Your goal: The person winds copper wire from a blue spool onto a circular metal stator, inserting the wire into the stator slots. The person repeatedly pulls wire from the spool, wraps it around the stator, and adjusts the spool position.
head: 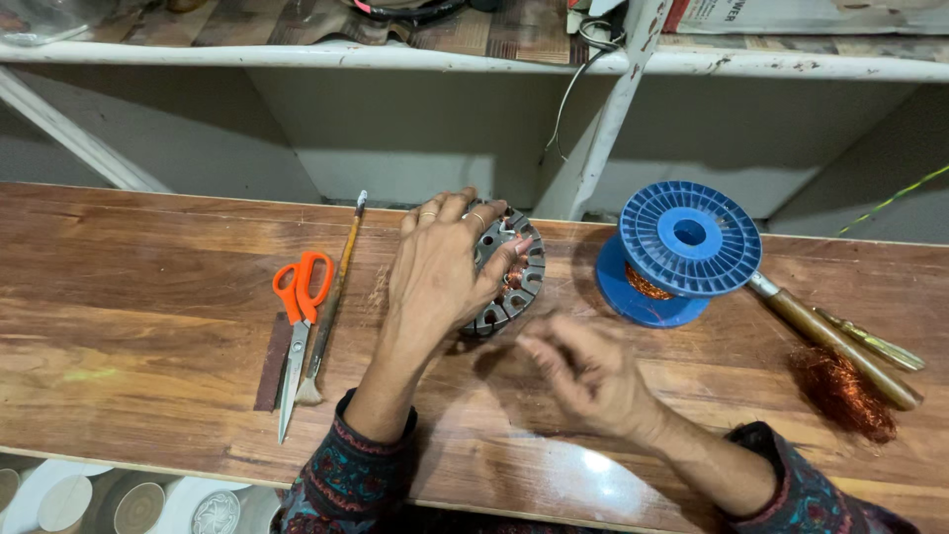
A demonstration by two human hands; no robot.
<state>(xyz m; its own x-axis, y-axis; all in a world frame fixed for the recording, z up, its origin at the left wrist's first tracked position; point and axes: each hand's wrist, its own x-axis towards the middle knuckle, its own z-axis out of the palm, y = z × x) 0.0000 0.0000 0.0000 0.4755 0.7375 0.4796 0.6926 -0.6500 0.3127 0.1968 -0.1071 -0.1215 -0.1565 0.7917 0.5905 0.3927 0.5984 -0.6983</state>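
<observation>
The left hand (435, 272) pressed down over a round, slotted metal motor core (509, 275) at the middle of the wooden tabletop (148, 297), its grip wrapped around the core. The right hand (583, 371), blurred, hovered just near of it; its grip could not be made out. This looked like coil winding, which called for fine wire guided into a slot. A blue wire spool (682, 247) lay to the right, with loose copper wire (840, 391) and a wooden-handled tool (840, 341) beyond. Orange scissors (297, 316) and a brush (331, 307) lay left. Nothing blocked the core.

Left hand (440, 267) spread palm-down, fingers curled; right hand (583, 371) blurred, fingers loosely bent.
</observation>
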